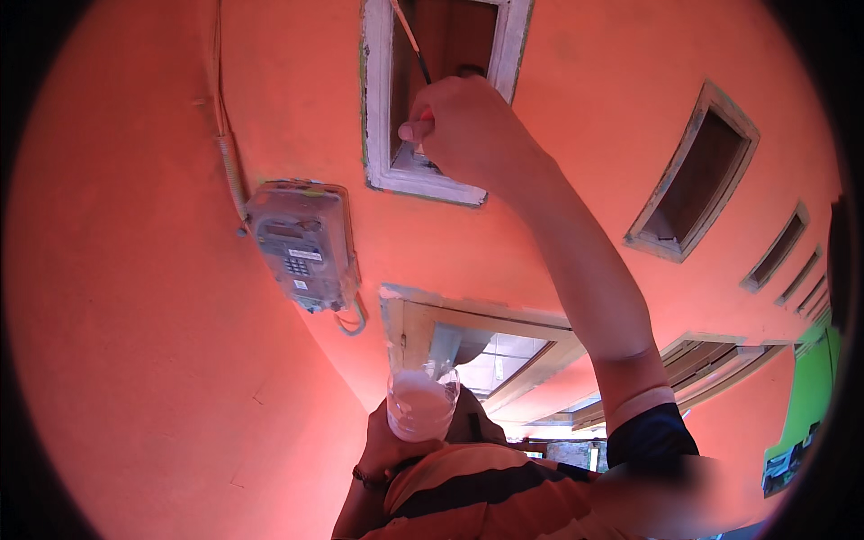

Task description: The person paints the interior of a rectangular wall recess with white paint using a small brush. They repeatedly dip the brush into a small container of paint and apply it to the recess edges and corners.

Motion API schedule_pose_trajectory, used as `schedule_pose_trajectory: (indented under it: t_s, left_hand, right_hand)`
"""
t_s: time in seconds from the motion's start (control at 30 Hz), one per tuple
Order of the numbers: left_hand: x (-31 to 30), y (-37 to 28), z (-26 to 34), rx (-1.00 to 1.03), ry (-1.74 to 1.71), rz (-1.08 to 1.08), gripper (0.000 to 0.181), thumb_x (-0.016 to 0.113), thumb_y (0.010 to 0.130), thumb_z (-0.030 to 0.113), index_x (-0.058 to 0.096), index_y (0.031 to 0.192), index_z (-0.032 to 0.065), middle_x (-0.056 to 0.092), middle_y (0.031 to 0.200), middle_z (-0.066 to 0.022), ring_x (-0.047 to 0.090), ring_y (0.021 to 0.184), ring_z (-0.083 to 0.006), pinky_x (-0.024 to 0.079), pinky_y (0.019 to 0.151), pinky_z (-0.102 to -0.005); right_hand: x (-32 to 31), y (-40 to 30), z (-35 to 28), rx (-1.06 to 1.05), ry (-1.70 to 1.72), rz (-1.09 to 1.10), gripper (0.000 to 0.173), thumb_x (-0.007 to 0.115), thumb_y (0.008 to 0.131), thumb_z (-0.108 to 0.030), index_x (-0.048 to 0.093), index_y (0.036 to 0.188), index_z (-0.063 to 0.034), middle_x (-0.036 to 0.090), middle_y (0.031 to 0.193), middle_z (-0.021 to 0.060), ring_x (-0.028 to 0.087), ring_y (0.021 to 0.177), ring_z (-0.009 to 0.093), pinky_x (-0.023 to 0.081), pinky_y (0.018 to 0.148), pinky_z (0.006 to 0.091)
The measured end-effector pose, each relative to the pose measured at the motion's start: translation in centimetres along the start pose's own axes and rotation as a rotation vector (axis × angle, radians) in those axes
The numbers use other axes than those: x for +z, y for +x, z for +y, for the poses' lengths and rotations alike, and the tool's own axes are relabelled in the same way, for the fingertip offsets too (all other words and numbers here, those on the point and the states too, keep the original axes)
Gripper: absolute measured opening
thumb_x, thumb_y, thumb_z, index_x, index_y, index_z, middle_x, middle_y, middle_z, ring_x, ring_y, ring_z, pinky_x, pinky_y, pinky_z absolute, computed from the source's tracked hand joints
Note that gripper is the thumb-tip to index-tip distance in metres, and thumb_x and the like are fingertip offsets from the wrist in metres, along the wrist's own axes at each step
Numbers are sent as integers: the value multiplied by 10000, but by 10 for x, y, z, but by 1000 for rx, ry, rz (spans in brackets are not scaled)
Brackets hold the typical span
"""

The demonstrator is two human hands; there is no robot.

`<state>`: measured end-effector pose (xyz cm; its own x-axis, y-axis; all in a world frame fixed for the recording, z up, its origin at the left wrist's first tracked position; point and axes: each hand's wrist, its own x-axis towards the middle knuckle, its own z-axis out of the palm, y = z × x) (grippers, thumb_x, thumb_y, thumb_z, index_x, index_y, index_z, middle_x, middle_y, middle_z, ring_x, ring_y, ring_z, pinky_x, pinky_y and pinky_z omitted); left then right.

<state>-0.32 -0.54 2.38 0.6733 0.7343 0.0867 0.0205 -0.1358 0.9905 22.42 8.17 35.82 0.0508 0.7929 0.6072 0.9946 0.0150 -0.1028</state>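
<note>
My right hand [459, 128] is raised at a small opening with a white-painted wooden frame [425, 187]. It grips a paintbrush [420, 152], whose lower end shows below the fingers near the inner bottom edge of the frame; most of it is hidden by the hand. A thin orange and black rod [413, 44] runs down to the top of this hand; whether it belongs to the brush I cannot tell. Low in front of my chest, my left hand [398, 439] holds a clear plastic container [422, 405] of whitish paint upright, its fingers partly hidden.
On the orange wall left of the frame is an electricity meter [300, 243] with a cable conduit [231, 169]. Another framed opening [695, 175] and several smaller ones lie to the right. Below are a wooden door frame [398, 331] and a louvred window [715, 358].
</note>
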Motion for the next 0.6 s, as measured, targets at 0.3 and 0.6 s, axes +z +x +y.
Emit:
schedule_pose_trajectory:
  t_s: [0.3,0.6]
  left_hand:
    - [0,1,12,-28,-59,17,860,1006,529,253,609,1254,14,731,1142,-104,709,1043,-206,579,922,-370]
    - [-1,-2,8,-34,-51,25,865,1009,530,257,612,1260,15,729,1150,-103,709,1044,-202,582,914,-364]
  right_hand:
    - [-24,1,-7,75,11,-168,174,599,898,-16,715,1022,22,717,1060,179,700,941,321,565,824,407]
    - [-6,10,6,-52,-211,-275,273,556,818,41,731,1026,13,723,1033,186,683,986,368,553,859,461]
